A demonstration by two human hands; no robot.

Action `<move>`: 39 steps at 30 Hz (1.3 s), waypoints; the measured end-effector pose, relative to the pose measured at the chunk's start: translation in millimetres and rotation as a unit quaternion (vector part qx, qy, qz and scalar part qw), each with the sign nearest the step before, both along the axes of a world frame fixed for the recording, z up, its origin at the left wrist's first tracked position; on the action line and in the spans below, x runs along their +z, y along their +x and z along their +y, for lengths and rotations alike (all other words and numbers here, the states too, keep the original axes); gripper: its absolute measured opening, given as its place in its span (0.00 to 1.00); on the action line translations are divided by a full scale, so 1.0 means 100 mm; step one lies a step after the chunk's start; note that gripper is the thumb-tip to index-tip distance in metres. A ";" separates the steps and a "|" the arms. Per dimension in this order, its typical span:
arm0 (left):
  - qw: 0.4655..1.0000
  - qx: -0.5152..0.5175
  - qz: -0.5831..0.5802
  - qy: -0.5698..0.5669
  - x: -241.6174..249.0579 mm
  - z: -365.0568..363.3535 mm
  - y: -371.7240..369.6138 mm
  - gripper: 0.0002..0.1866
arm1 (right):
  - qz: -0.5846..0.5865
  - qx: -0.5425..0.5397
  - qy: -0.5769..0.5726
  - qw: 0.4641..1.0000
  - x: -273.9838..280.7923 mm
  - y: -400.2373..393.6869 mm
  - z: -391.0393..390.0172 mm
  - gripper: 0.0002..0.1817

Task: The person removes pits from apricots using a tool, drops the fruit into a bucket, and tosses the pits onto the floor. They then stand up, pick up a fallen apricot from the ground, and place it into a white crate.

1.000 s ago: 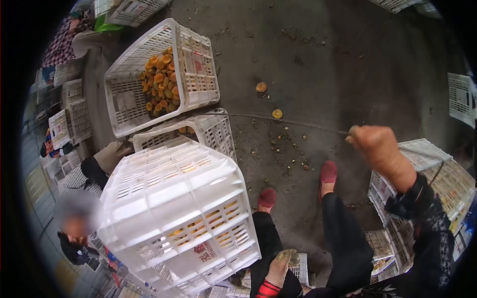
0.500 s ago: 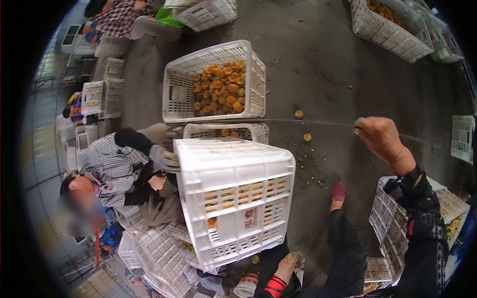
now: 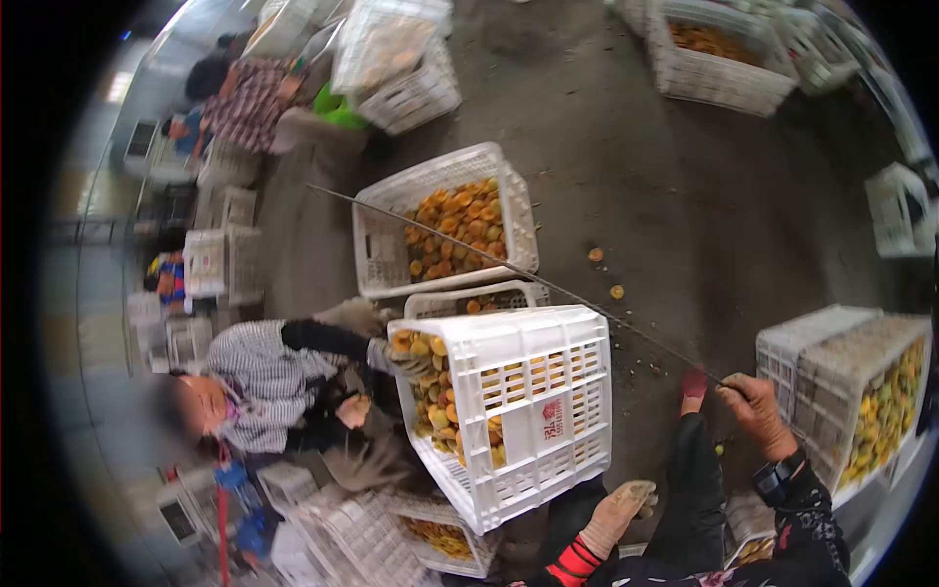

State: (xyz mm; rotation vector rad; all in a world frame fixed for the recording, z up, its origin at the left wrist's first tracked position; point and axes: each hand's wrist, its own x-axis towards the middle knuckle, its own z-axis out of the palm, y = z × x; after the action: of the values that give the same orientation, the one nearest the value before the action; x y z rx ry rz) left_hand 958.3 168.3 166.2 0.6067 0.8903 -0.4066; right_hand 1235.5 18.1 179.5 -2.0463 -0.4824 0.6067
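Note:
My right hand (image 3: 751, 409) is closed around the end of a long thin rod (image 3: 548, 282), which slants up and left across the crates. My left hand (image 3: 618, 517) wears a pale glove with a red cuff, its fingers loosely apart, empty beside a tilted white crate (image 3: 533, 430). Orange fruit like apricots (image 3: 430, 386) shows through the crate's open side. Another person's gloved hand (image 3: 401, 360) touches its left rim. Behind it are a low white crate (image 3: 528, 291) and a larger crate (image 3: 367, 259) of halved orange fruit (image 3: 460, 230).
Two loose fruit pieces (image 3: 616, 292) and scattered bits lie on the dark floor (image 3: 626, 176). A crate of yellow-green fruit (image 3: 885, 406) stands at my right. More crates (image 3: 724, 83) stand at the far right. Seated people (image 3: 269, 367) and stacked crates line the left.
My right hand has come down and nearer, and the rod now slants across the crates. My left hand has moved up and right. The view has shifted, and the near crate shows more fruit.

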 end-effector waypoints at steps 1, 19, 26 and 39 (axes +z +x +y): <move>0.999 0.015 -0.037 0.004 0.05 0.05 0.03 0.18 | -0.011 -0.040 0.014 0.999 0.10 -0.24 -0.05 0.05; 0.844 -0.359 -0.255 0.308 0.35 -0.48 0.45 0.26 | -0.033 -0.414 -0.072 0.907 -0.44 -4.13 -0.91 0.06; 0.796 -0.535 -0.208 0.191 0.21 -1.32 -0.01 0.27 | 0.162 -0.681 -0.159 0.696 -0.53 -5.36 -1.19 0.26; 0.578 -0.697 -0.400 0.139 -0.86 -1.85 -1.38 0.20 | 0.421 -0.858 -0.081 0.282 -3.38 -8.74 0.41 0.36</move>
State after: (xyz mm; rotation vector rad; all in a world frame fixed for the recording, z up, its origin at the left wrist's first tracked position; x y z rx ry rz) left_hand 820.4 -16.3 80.7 1.5928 -0.6483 -1.2761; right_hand 361.1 59.1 -158.1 -0.8682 2.2505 0.1062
